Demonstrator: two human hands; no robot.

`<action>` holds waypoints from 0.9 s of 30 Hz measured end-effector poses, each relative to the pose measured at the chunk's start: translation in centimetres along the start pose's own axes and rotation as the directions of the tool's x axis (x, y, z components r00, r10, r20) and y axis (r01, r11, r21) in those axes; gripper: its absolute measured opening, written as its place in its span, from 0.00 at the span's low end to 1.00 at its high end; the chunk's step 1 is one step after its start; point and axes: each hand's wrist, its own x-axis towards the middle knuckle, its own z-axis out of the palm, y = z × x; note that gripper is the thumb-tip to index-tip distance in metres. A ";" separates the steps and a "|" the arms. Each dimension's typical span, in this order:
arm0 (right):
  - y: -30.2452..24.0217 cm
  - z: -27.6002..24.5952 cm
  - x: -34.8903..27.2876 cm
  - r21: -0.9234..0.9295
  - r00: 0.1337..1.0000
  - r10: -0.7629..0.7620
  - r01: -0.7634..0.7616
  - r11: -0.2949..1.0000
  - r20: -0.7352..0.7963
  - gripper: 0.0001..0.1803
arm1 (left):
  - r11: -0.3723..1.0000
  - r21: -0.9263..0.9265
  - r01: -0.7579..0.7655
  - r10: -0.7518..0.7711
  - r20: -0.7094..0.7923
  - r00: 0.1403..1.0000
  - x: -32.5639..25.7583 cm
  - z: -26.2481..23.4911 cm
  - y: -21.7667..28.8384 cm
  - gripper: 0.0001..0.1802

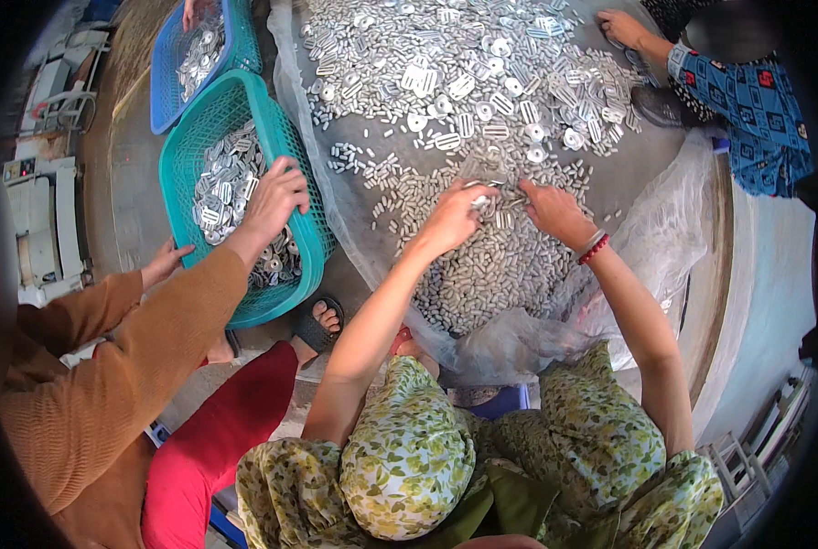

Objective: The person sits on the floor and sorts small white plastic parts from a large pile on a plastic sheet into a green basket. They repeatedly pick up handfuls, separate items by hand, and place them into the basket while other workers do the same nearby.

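Over the near end of a spread of small metal pieces, my left hand (455, 216) is closed on shiny slotted metal pieces (480, 200). Beside it, my right hand (557, 214) reaches into the pieces, thumb and forefinger drawn together; what they pinch is too small to make out. Beneath both hands lies a heap of short grey metal pellets (482, 279). Flat slotted metal buckles (420, 78) and round discs with a centre hole (416, 121) are scattered among pellets farther back.
A translucent plastic sheet (651, 242) lies under the pieces. At left, a brown-sleeved person's hands (279, 197) touch a green basket (176, 178) of buckles. Another hand is in a blue basket (164, 87) behind it. A blue-patterned sleeve (748, 110) reaches in from the right.
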 end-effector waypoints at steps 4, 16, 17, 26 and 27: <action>0.3 -0.3 -1.8 0.100 0.991 -0.132 0.130 0.987 0.018 0.16 | 0.904 -0.411 0.120 -0.159 -0.062 0.985 -1.0 -1.5 -0.3 0.29; -2.7 1.4 -0.7 -0.031 0.996 0.033 -0.036 0.999 -0.081 0.18 | 0.951 -0.068 0.302 -0.307 -0.098 0.947 -1.9 -5.6 0.9 0.12; -2.4 1.2 -0.6 -0.013 0.993 0.056 -0.058 0.998 -0.107 0.17 | 0.920 -0.158 0.359 -0.370 -0.047 0.928 -2.2 -6.0 1.4 0.12; -0.3 -2.5 -2.4 0.985 0.991 0.029 -0.135 0.103 0.133 0.11 | 0.152 -0.970 0.190 -0.243 0.150 0.958 -1.2 -3.9 2.0 0.09; -0.2 -2.4 -2.2 0.988 0.988 0.027 -0.150 0.030 0.149 0.10 | 0.130 -0.978 0.162 -0.275 0.122 0.954 -1.2 -3.2 1.6 0.09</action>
